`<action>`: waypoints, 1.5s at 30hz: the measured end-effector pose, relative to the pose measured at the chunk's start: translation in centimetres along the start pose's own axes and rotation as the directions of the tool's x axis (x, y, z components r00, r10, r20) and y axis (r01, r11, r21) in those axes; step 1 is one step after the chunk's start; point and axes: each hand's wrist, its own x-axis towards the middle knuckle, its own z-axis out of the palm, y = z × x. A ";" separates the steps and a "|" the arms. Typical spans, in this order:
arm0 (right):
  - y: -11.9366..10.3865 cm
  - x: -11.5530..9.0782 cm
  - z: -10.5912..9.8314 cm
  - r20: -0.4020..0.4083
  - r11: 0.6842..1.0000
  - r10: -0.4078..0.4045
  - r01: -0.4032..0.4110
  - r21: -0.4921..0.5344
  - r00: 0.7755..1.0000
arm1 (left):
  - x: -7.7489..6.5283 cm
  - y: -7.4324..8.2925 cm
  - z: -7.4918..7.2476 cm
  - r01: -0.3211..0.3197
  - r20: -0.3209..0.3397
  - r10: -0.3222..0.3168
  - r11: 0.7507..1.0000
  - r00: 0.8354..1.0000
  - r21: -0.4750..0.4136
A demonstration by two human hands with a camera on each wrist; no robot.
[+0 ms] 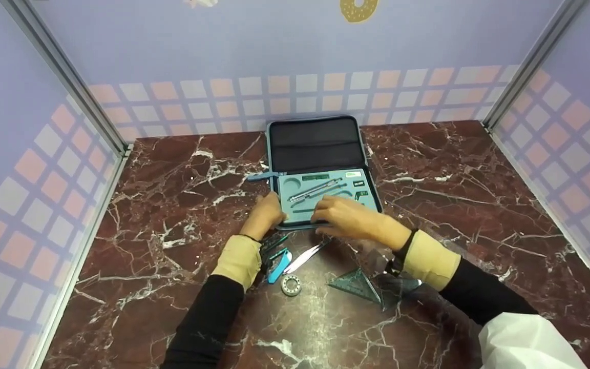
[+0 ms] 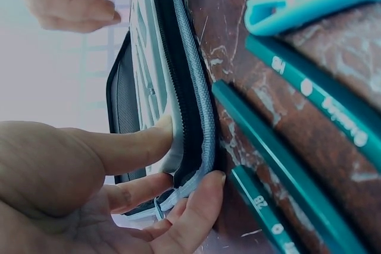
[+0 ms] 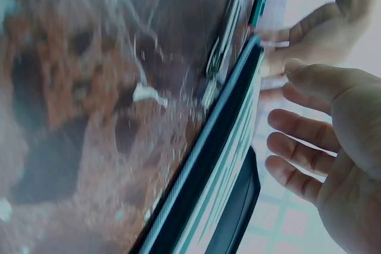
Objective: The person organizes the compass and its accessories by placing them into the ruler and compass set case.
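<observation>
An unzipped drawing-set case (image 1: 280,154) lies with its lid raised, and its pale blue tray (image 1: 287,192) holds a metal compass (image 1: 313,190) and small green pieces. My left hand (image 1: 266,211) grips the case's front left corner; in the left wrist view its thumb (image 2: 140,150) presses the tray's edge while fingers curl under the zippered rim (image 2: 205,111). Over the tray's front right part hovers my right hand (image 1: 346,218), its fingers (image 3: 300,150) loosely bent and holding nothing in the right wrist view. Part of the tray is hidden beneath it.
Green pencils (image 2: 286,159), a blue and white object (image 1: 279,266), a long silvery blade-shaped piece (image 1: 305,257) and a round ring-shaped item (image 1: 291,285) lie before the case. A set square (image 1: 356,286) is near the right forearm. Patterned walls (image 1: 305,92) enclose the marble table (image 1: 172,215).
</observation>
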 end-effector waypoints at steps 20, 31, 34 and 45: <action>-3.2 -0.1 2.2 0.097 0.991 -0.040 0.052 -0.122 0.994 | 0.0 0.6 -0.4 -0.004 -0.004 0.005 0.999 1.000 0.054; -3.4 -0.2 2.8 0.108 0.987 -0.024 0.041 -0.156 0.994 | -0.1 0.2 -0.4 0.012 -0.012 -0.011 1.000 1.000 0.005; -3.6 -0.1 2.9 0.109 0.986 -0.025 0.042 -0.163 0.994 | -0.2 0.1 -0.4 0.024 -0.007 -0.024 1.000 1.000 -0.012; -3.7 0.0 3.1 0.132 0.988 -0.020 0.039 -0.148 0.991 | -0.2 0.0 -0.4 0.021 -0.021 -0.022 1.000 1.000 -0.023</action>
